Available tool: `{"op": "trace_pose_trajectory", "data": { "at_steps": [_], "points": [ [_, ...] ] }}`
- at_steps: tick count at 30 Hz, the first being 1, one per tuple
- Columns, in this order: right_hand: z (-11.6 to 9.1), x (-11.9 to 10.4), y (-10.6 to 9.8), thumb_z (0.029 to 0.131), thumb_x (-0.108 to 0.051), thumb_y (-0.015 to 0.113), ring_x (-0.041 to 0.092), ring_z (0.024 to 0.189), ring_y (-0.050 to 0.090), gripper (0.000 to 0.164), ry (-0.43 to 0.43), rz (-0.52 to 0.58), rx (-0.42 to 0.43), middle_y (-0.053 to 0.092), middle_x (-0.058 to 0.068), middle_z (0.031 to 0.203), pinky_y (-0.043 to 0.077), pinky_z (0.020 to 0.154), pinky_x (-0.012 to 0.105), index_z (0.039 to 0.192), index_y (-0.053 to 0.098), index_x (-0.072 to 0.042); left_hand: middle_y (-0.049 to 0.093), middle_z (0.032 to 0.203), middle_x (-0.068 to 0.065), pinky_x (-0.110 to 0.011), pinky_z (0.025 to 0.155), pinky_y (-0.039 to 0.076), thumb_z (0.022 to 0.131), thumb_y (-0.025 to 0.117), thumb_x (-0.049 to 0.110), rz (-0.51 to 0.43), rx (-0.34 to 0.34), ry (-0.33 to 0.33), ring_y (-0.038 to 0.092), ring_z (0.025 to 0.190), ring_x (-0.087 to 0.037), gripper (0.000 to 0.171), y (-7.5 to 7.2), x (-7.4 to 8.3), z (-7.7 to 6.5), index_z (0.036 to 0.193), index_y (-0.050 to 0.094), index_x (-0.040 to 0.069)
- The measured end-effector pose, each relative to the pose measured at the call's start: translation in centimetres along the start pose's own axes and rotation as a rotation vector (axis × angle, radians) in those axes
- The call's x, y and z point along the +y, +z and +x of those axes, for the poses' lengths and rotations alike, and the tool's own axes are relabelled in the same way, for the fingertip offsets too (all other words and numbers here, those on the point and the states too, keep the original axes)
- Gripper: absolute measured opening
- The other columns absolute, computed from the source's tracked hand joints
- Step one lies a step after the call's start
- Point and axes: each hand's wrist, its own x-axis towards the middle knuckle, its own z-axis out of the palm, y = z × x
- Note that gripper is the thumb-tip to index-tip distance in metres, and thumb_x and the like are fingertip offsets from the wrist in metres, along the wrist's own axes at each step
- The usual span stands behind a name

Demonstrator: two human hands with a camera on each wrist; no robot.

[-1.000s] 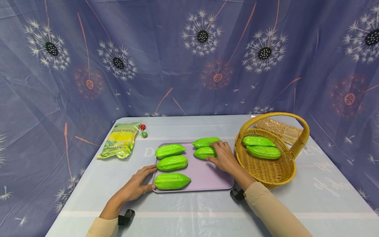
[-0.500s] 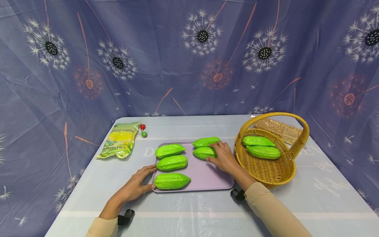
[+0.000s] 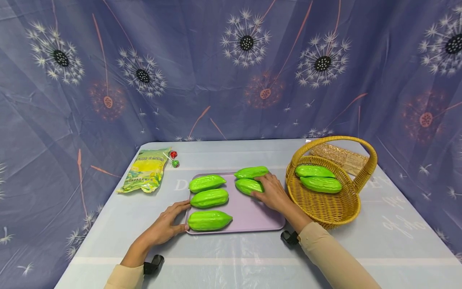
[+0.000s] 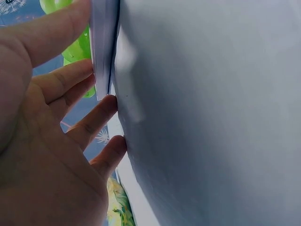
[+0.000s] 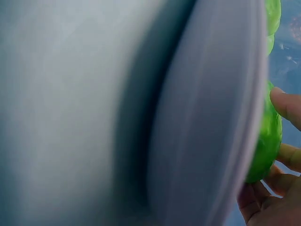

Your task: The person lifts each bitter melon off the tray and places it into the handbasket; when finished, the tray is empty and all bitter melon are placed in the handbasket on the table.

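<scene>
A purple tray (image 3: pixel 249 218) lies mid-table with green bitter melons on it. My right hand (image 3: pixel 271 192) grips the right end of one bitter melon (image 3: pixel 249 186), thumb on the near side and fingers on the far side. In the right wrist view this bitter melon (image 5: pixel 268 141) shows between thumb and fingers, partly behind the tray's edge. Just behind it lies another bitter melon (image 3: pixel 250 172). My left hand (image 3: pixel 164 226) touches the tray's left edge, fingers spread and fairly straight. Beside it, a column of three bitter melons (image 3: pixel 209 198) fills the tray's left side.
A wicker basket (image 3: pixel 325 210) with a tall handle stands right of the tray, two bitter melons (image 3: pixel 319 184) inside. Behind it lies a golden package (image 3: pixel 337 155). At the back left are a yellow-green bag (image 3: pixel 146 170) and two lollipops (image 3: pixel 175 159).
The bitter melon in my right hand has turned slightly, its left end now a little farther back. Both hands have stayed almost in place.
</scene>
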Motion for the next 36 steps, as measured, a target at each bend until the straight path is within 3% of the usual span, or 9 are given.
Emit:
{"op": "trace_pose_trajectory", "data": {
  "at_steps": [11, 17, 22, 28, 36],
  "points": [
    [-0.2, -0.4, -0.3, 0.083, -0.032, 0.07, 0.041, 0.124, 0.048, 0.051, 0.0, 0.023, -0.021, 0.059, 0.019, 0.124, 0.034, 0.105, 0.055, 0.123, 0.059, -0.002, 0.037, 0.15, -0.011, -0.064, 0.105, 0.026, 0.083, 0.071, 0.023, 0.006, 0.002, -0.003, 0.031, 0.138, -0.038, 0.063, 0.0, 0.0, 0.0, 0.138, 0.046, 0.006],
    [-0.7, -1.0, -1.1, 0.082, -0.031, 0.071, 0.036, 0.118, 0.051, 0.05, -0.022, 0.048, 0.002, 0.061, 0.015, 0.12, 0.037, 0.102, 0.053, 0.123, 0.06, -0.004, 0.037, 0.15, -0.01, -0.063, 0.106, 0.027, 0.083, 0.071, 0.023, 0.005, -0.001, -0.004, 0.031, 0.138, -0.038, 0.063, 0.0, 0.1, 0.0, 0.138, 0.046, 0.006],
    [-1.6, -1.7, -2.4, 0.081, -0.031, 0.073, 0.03, 0.109, 0.053, 0.05, -0.048, 0.068, 0.03, 0.062, 0.011, 0.117, 0.04, 0.097, 0.048, 0.123, 0.06, -0.006, 0.038, 0.149, -0.011, -0.064, 0.105, 0.027, 0.083, 0.07, 0.025, 0.009, -0.004, -0.001, 0.032, 0.137, -0.039, 0.062, 0.0, 0.2, -0.1, 0.138, 0.046, 0.006],
    [-2.7, -2.3, -4.3, 0.079, -0.03, 0.075, 0.021, 0.098, 0.052, 0.049, -0.107, 0.073, 0.081, 0.064, 0.006, 0.113, 0.041, 0.081, 0.035, 0.122, 0.061, -0.01, 0.038, 0.149, -0.012, -0.063, 0.105, 0.027, 0.083, 0.07, 0.023, 0.009, 0.0, -0.001, 0.032, 0.138, -0.039, 0.062, 0.0, 0.2, 0.0, 0.137, 0.046, 0.006],
    [-4.3, -2.2, -6.8, 0.079, -0.027, 0.075, 0.021, 0.1, 0.051, 0.048, -0.16, 0.08, 0.114, 0.064, 0.007, 0.113, 0.039, 0.084, 0.037, 0.122, 0.061, -0.011, 0.038, 0.149, -0.011, -0.064, 0.106, 0.026, 0.083, 0.071, 0.022, -0.004, 0.003, -0.009, 0.031, 0.138, -0.038, 0.062, 0.0, 0.2, 0.0, 0.137, 0.046, 0.006]
  ]
}}
